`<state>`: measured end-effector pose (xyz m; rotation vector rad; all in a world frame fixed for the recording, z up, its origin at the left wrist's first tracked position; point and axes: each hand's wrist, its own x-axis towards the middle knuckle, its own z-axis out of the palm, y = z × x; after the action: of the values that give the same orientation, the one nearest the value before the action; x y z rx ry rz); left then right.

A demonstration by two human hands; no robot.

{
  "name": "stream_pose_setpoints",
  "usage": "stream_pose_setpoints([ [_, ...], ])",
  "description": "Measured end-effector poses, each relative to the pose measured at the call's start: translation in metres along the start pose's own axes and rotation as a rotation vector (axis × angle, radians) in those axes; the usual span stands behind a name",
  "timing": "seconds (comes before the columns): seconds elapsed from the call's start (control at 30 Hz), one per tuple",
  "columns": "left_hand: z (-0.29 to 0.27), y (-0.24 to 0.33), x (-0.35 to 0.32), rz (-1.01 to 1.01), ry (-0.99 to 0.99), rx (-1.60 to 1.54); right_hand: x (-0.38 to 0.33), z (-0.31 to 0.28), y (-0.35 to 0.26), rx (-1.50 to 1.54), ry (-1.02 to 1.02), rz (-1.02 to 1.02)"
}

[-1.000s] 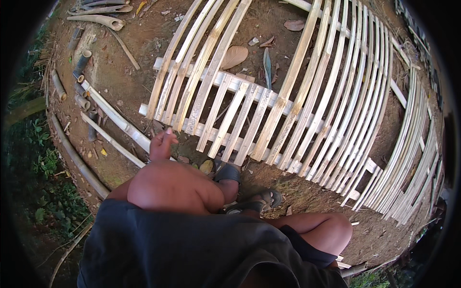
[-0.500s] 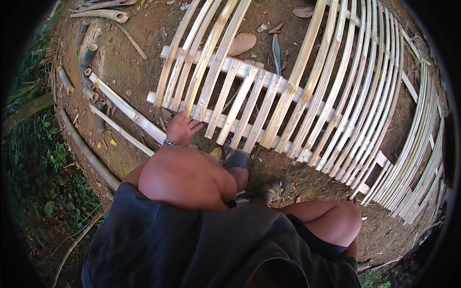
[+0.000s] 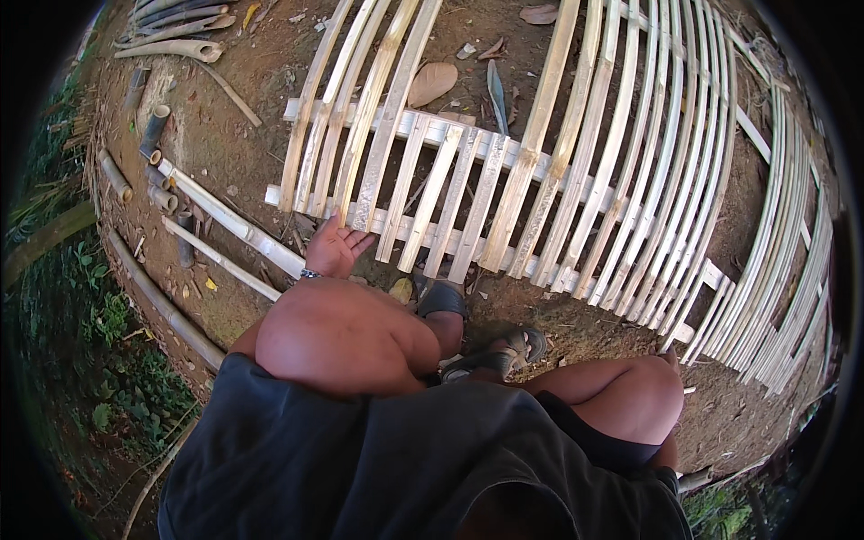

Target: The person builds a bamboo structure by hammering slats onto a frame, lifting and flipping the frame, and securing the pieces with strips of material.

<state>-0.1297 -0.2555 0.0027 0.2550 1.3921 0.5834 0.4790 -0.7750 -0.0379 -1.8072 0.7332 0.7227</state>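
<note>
Has the fingers (image 3: pixel 362 241) of left hand (image 3: pixel 335 250) parted and loosely extended, released, with one fingertip up at the near end of a slat (image 3: pixel 349 184); cannot tell whether touching or just beside. Shows only a bit of right hand (image 3: pixel 671 356), past right knee (image 3: pixel 652 387) and near the slat ends there; cannot tell whether clenched, loose or grasping. Wears a bracelet (image 3: pixel 310 274) on left wrist, just beyond left knee (image 3: pixel 333 328).

Has the frame (image 3: pixel 272 194) on the ground right in front, running from left hand across to the right, with long pale slats laid over two crosspieces. Includes four short slats (image 3: pixel 430 202) between longer ones, reaching only to the upper crosspiece (image 3: pixel 432 132). Crowds thin strips (image 3: pixel 765 261) close together at far right.

Plants sandals (image 3: pixel 438 295) near the slat ends, left one almost under them. Wears a dark shirt (image 3: pixel 360 450).

Farther out, beyond the short slats, shows a brown leaf (image 3: pixel 433 84) and a bluish leaf (image 3: pixel 497 97) on the soil (image 3: pixel 243 153). To the left, shows a split pole (image 3: pixel 234 220), cut tubes (image 3: pixel 155 126), a long grey pole (image 3: pixel 166 306) and, at the edge, green plants (image 3: pixel 108 360)
</note>
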Motion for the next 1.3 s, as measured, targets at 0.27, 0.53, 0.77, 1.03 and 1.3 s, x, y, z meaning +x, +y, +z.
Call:
stream_pose_setpoints([
  [0.27, -0.023, -0.009, 0.020, -0.013, 0.015, -0.002, 0.013, 0.013, -0.012, -0.179, -0.041, 0.093],
  [0.53, -0.019, 0.000, 0.016, -0.025, 0.000, -0.038, -0.060, 0.067, -0.027, -0.296, -0.077, -0.011],
  [0.77, -0.015, 0.006, 0.033, -0.007, 0.035, -0.191, -0.076, 0.083, -0.029, -0.430, 0.064, -0.020],
  [1.03, 0.035, 0.035, -0.004, -0.034, 0.291, -0.160, -0.089, 0.040, -0.002, -1.062, -0.154, -0.046],
  [1.3, 0.112, 0.085, -0.084, -0.003, 0.393, 0.012, -0.254, 0.140, -0.066, -0.217, -0.164, 0.375],
])
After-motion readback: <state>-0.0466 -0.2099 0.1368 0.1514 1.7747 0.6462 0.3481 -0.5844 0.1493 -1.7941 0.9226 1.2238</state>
